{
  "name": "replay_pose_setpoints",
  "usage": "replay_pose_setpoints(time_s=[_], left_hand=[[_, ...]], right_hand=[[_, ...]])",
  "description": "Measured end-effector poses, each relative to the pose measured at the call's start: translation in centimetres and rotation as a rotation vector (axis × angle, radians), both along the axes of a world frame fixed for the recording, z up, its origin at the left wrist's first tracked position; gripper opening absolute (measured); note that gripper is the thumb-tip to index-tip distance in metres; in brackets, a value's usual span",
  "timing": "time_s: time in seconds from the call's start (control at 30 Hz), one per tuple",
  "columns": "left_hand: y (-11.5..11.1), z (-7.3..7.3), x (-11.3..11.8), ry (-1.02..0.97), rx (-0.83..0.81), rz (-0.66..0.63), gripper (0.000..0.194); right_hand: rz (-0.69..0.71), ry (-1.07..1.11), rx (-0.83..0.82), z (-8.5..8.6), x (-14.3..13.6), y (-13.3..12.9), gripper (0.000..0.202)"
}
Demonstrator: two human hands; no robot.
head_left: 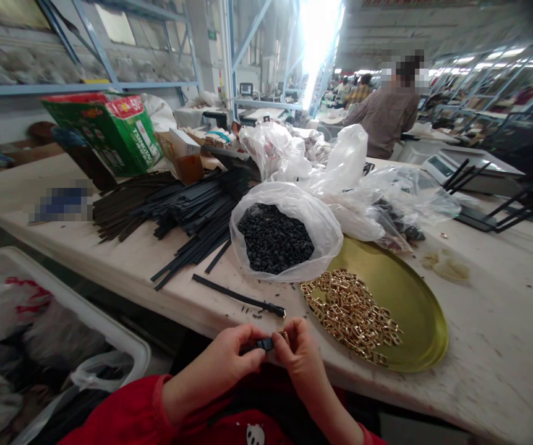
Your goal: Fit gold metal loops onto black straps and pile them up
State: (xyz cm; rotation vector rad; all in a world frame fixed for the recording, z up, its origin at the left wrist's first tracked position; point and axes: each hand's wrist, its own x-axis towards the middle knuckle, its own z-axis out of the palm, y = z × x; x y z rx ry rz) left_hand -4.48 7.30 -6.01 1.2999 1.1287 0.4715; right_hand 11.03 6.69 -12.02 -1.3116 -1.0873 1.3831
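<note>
At the table's front edge my left hand is closed on a black strap, most of it hidden by the fingers. My right hand meets it, thumb and fingers pinched round a small gold buckle at the strap's end. Just beyond lies another black strap with a gold piece at its near end. To the right, a round gold tray bears a heap of gold buckles. Behind my hands an open plastic bag is full of small black loops.
Many black straps lie fanned out at the left, near a green and red box. Clear plastic bags crowd the back. A scale stands at right, a white bin at lower left. A person stands beyond the table.
</note>
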Motion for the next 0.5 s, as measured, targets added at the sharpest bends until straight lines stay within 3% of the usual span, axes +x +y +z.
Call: replay_pose_setpoints(time_s=[0.1, 0.23, 0.37, 0.5], left_hand=[[-0.5, -0.3, 0.0, -0.125, -0.112, 0.029, 0.03], [-1.1, 0.3, -0.1, -0.185, -0.226, 0.026, 0.032], [-1.6, 1.2, 0.0, -0.305, -0.297, 0.01, 0.029], [-1.8, 0.9, 0.0, -0.398, -0.336, 0.026, 0.035]], right_hand=[[0.116, -0.045, 0.047, 0.2, 0.4, -0.4, 0.025], [0.333, 0.125, -0.094, 1.1, 0.9, -1.2, 0.032], [0.397, 0.251, -0.198, 1.8, 1.2, -1.7, 0.034], [0.418, 0.336, -0.277, 2.0, 1.3, -2.0, 0.032]])
